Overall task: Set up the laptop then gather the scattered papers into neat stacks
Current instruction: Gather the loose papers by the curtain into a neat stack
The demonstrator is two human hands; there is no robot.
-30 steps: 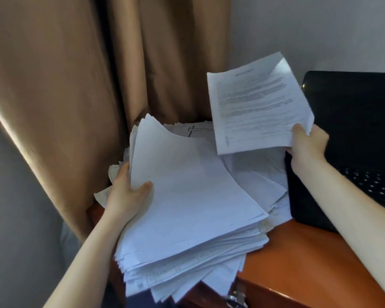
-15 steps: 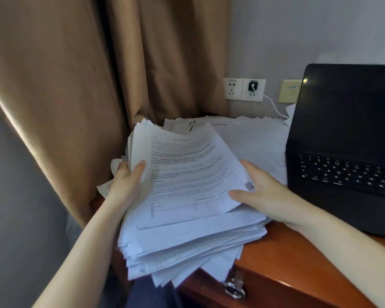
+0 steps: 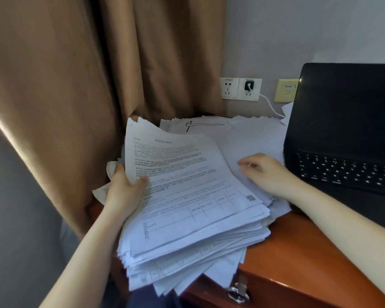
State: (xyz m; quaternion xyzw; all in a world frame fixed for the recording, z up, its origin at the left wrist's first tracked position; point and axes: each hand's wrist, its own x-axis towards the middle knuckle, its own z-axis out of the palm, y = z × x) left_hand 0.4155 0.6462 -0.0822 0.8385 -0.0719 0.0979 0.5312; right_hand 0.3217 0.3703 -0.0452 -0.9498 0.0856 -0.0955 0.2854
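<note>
A thick, uneven stack of papers (image 3: 193,210) lies at the left end of the wooden desk (image 3: 298,263) and overhangs its front corner; a printed form is on top. My left hand (image 3: 125,192) grips the stack's left edge, thumb on the top sheet. My right hand (image 3: 267,172) rests with relaxed fingers on the loose white sheets (image 3: 249,134) spread behind the stack. The black laptop (image 3: 347,130) stands open at the right with a dark screen, its left edge touching the loose sheets.
A tan curtain (image 3: 76,85) hangs close on the left, behind the stack. Wall sockets (image 3: 240,88) with a plugged-in white cable sit above the desk's back edge. A metal drawer handle (image 3: 238,292) hangs below the desk front.
My right hand laid the printed sheet it held up onto the stack, then let go and moved back and right onto the loose sheets. My left hand kept its grip.
</note>
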